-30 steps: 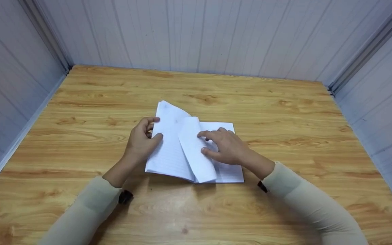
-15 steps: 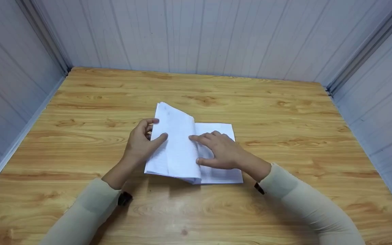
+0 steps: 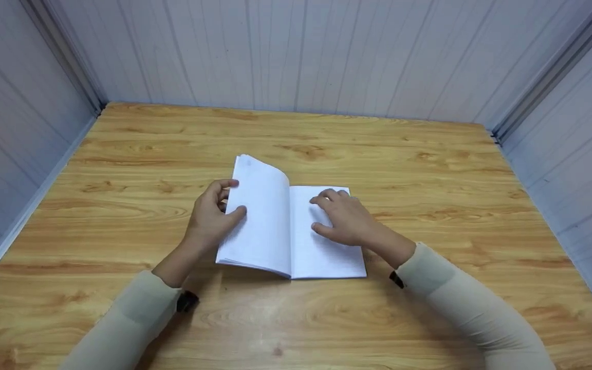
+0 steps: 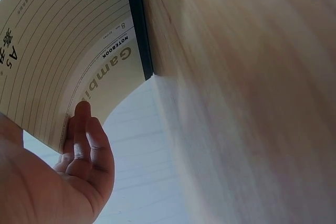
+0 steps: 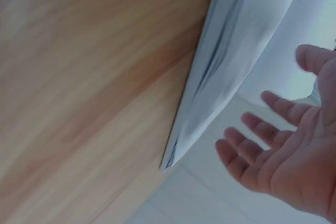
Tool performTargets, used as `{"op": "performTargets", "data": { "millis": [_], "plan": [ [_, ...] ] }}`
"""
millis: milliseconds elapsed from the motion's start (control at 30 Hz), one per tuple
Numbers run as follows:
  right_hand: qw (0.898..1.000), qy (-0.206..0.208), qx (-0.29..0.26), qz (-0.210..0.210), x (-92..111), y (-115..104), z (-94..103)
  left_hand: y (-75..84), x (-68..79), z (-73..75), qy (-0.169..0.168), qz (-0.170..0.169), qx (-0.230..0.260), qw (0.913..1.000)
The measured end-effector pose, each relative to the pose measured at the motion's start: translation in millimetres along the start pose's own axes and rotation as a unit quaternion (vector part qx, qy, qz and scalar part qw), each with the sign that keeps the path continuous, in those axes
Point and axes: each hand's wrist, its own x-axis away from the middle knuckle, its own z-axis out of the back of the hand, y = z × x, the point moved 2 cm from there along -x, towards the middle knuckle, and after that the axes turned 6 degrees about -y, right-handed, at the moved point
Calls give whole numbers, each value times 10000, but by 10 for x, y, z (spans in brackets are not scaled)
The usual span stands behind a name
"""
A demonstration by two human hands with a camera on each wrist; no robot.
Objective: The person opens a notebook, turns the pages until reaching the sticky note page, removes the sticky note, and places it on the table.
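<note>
An open notebook [image 3: 265, 226] with white lined pages lies in the middle of the table. Its left half is raised and curved, gripped at the outer edge by my left hand [image 3: 211, 213], thumb on the page and fingers behind. In the left wrist view, the tan cover [image 4: 52, 40], printed "Gambi..." and "NOTEBOOK", has a dark spine, with the fingers of my left hand [image 4: 79, 166] against it. Over the flat right page [image 3: 327, 257] is my right hand [image 3: 347, 218], fingers spread and slightly bent, holding nothing. The right wrist view shows that hand [image 5: 289, 150] apart from the page edges [image 5: 226, 77].
The wood-grain table [image 3: 301, 139] extends around the notebook on every side. White panel walls [image 3: 275, 56] stand at the back, left and right. A small dark object [image 3: 187, 301] sits under the left sleeve, another [image 3: 396, 279] under the right.
A loose page between the halves has gone over to the left side, baring the flat right page. My right hand moved left with it, then back right. My left hand keeps its grip.
</note>
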Motion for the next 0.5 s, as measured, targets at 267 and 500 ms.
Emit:
{"op": "performTargets", "data": {
  "millis": [267, 500],
  "plan": [
    [9901, -513, 36, -1307, -50, 351, 4, 3, -5, 8, -21, 58, 32, 10000],
    [9849, -918, -9, -1466, -34, 469, -46, -2, -8, -9, -6, -126, 161, 9998]
  ]
}}
